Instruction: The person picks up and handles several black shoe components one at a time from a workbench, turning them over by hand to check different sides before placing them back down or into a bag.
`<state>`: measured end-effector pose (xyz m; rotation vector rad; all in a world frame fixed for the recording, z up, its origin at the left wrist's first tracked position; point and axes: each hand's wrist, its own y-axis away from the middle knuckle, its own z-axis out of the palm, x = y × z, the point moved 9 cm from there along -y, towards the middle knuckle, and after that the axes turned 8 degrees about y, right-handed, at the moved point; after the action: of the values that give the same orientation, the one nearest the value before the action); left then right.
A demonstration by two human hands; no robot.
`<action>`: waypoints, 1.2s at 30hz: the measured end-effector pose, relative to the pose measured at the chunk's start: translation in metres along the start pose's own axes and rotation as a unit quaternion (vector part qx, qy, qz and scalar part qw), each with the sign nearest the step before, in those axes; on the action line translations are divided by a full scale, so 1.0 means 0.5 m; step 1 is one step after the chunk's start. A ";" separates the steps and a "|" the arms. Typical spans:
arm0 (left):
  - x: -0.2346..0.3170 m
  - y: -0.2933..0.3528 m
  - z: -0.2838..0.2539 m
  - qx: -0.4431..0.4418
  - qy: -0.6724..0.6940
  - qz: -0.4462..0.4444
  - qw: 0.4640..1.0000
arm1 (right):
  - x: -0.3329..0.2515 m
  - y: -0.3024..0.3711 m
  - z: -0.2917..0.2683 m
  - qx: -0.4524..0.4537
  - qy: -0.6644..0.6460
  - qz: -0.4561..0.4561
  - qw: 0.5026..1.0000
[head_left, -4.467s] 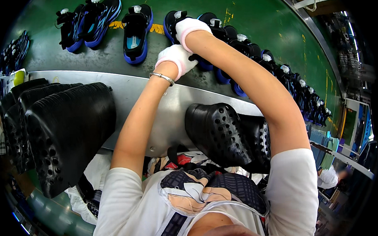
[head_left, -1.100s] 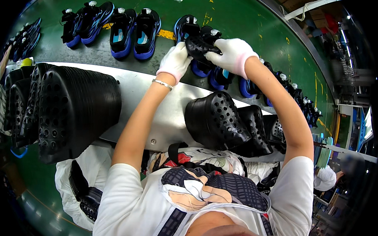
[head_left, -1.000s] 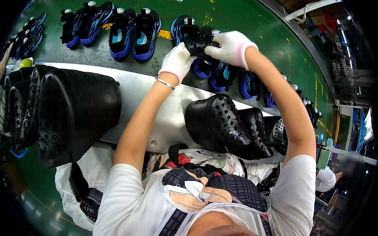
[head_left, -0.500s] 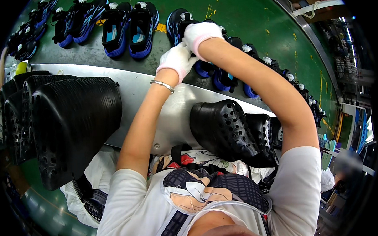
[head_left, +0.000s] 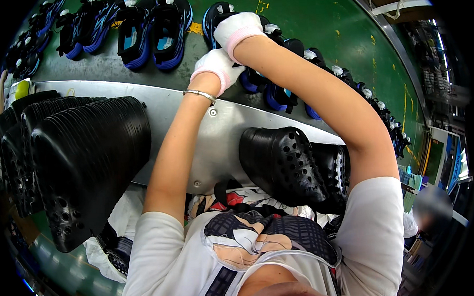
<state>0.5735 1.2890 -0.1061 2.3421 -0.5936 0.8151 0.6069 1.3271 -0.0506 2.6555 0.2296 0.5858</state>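
Note:
Both my hands, in white knit gloves with pink cuffs, are at a black and blue sneaker point(head_left: 208, 25) on the far green surface. My right hand point(head_left: 238, 29) lies over the sneaker's upper, fingers curled round it and largely hidden. Just below and to the left, my left hand point(head_left: 214, 66) is closed at the near end of the same shoe, its thumb pointing right. The gloves and my right forearm cover much of this sneaker. To the left stands a pair of like sneakers point(head_left: 169, 35) with white stuffing in the tongues.
Nested black perforated plastic shoe inserts point(head_left: 96, 147) are stacked tall on the left of the metal ledge point(head_left: 215, 133). A smaller stack of inserts point(head_left: 279, 157) lies under my right arm. More sneakers point(head_left: 277, 94) line the green surface point(head_left: 305, 20) rightward. A person point(head_left: 432, 209) is at far right.
My hands have shifted slightly up and left in the picture, the right one a little more. The shoes also sit slightly higher and further left, as the view has moved.

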 end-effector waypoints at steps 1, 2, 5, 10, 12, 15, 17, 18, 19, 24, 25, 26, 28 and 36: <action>0.000 -0.002 0.003 -0.008 -0.014 0.004 1.000 | 0.003 -0.001 0.001 -0.004 0.023 0.012 1.000; 0.004 -0.006 0.003 -0.008 -0.027 0.016 0.999 | 0.003 -0.003 -0.002 0.005 0.031 0.008 0.999; 0.003 -0.021 0.008 -0.007 -0.056 0.013 0.998 | -0.001 -0.017 -0.004 0.024 0.041 -0.009 0.999; -0.003 -0.024 0.018 0.021 -0.065 0.020 0.997 | 0.023 -0.011 0.005 0.017 0.021 -0.009 1.000; -0.002 -0.020 0.018 0.048 -0.068 0.051 0.995 | 0.044 0.020 -0.001 0.010 -0.017 0.006 1.000; -0.002 -0.017 0.016 0.088 -0.034 0.091 0.991 | 0.080 0.141 -0.050 0.154 -0.081 -0.039 0.984; -0.006 -0.020 0.013 0.096 -0.043 0.097 0.990 | 0.126 0.263 -0.066 0.233 -0.115 -0.034 0.965; -0.005 -0.013 0.002 0.127 -0.036 0.109 0.985 | 0.159 0.322 -0.051 0.228 -0.118 0.013 0.966; -0.006 -0.011 -0.002 0.128 -0.044 0.104 0.985 | 0.185 0.393 -0.055 0.278 -0.129 0.025 0.951; 0.064 0.089 -0.050 0.305 -0.085 0.241 0.917 | 0.336 0.714 0.060 0.301 -0.196 0.248 0.899; 0.087 0.120 -0.055 0.342 -0.076 0.311 0.883 | 0.361 0.772 0.094 0.290 -0.207 0.300 0.885; 0.085 0.111 -0.040 0.283 -0.065 0.295 0.910 | 0.375 0.829 0.120 0.297 -0.206 0.326 0.873; 0.075 0.087 -0.001 0.173 -0.042 0.254 0.951 | 0.410 0.937 0.202 0.260 -0.266 0.438 0.819; 0.059 0.036 0.028 0.137 -0.066 0.223 0.963 | 0.359 1.108 0.365 0.186 -0.257 0.503 0.804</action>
<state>0.5898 1.2605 -0.0886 2.5657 -1.1608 0.9958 0.8864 0.8059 0.0994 3.0130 -1.4308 0.0396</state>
